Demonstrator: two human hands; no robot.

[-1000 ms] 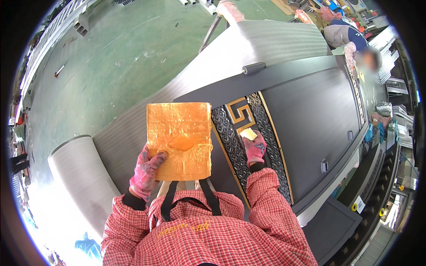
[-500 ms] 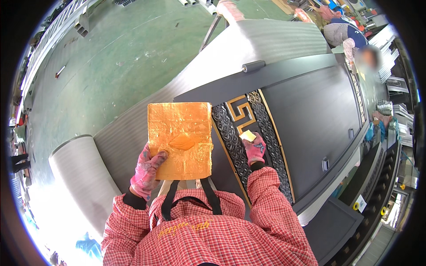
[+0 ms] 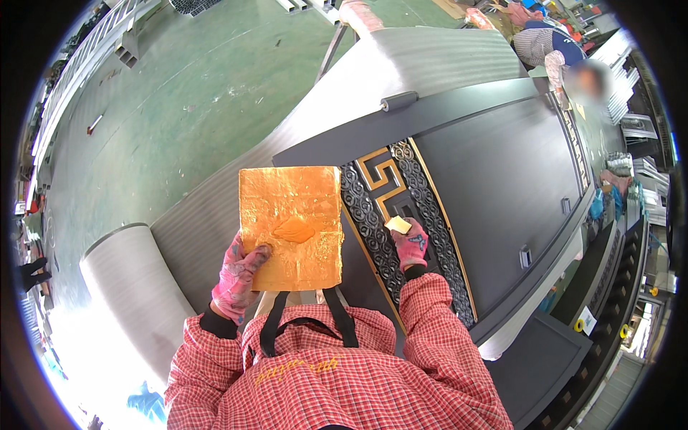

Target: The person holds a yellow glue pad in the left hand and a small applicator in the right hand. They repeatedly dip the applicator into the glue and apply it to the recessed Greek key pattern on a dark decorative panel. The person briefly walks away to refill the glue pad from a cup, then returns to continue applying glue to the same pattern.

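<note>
In my gloved left hand [image 3: 241,279] is a flat square board [image 3: 290,197] coated in gold paint, with a thicker orange-gold dab at its middle. My right hand [image 3: 412,247], in a pink glove, pinches a small pale yellow sponge [image 3: 398,226]. It is over the decorated strip of a dark grey door panel [image 3: 502,172], by the lower end of a gold key-pattern [image 3: 383,174]. Dark scrollwork bands [image 3: 423,190] with gold edging run on both sides of that pattern. Whether the sponge touches the surface, I cannot tell.
A big roll of pale sheeting [image 3: 129,276] stands at the left. Grey sheeting [image 3: 444,61] lies under and beyond the panel. Two small handles [image 3: 526,256] stick up from the panel. At the far right end, another person [image 3: 555,68] leans over it.
My right hand has moved slightly toward me along the strip with the sponge. The panel sits a little higher and further left in view. My left hand keeps the board in place.
</note>
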